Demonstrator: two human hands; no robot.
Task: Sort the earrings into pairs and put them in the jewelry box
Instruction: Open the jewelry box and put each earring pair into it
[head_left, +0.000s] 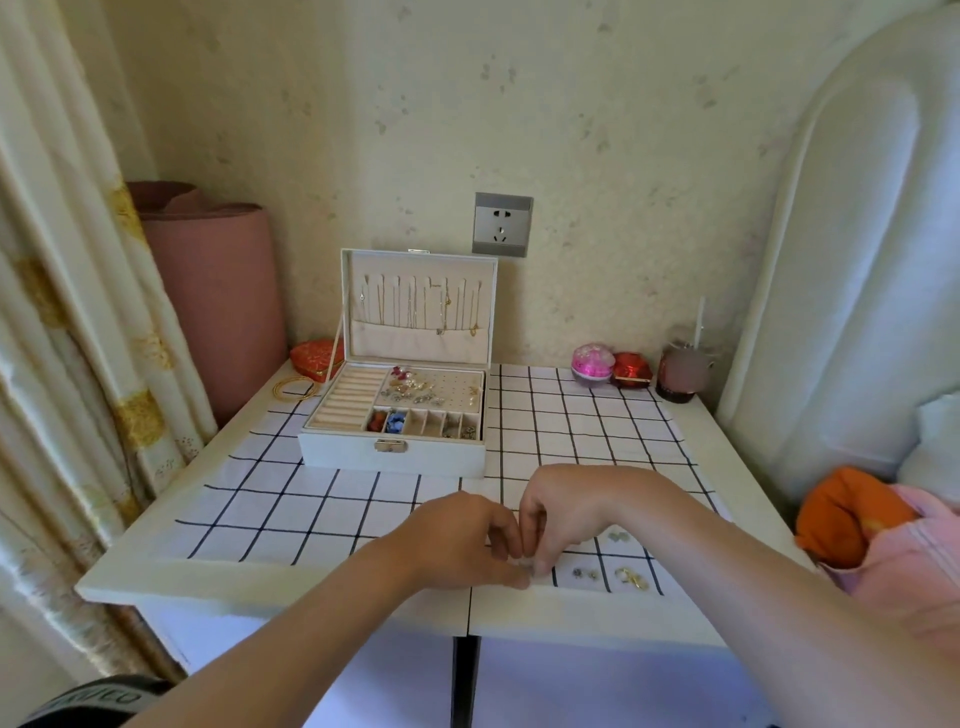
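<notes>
Our left grip (467, 538) and right grip (558, 514) both pinch a small earring (526, 566) at the near tabletop (260, 584) edge; we should hold it lightly and carry it to the open jewelry box (337, 453).

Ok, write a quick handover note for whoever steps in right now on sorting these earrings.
Hands: left hand and right hand meet at the fingertips, both pinching a small earring near the front edge of the checked cloth.
Done: the jewelry box stands open at the back left, with several earrings already inside.
Left: the pale pair, dark studs and gold earrings lie on the cloth by the right hand. Box them, plus the held one.
</notes>
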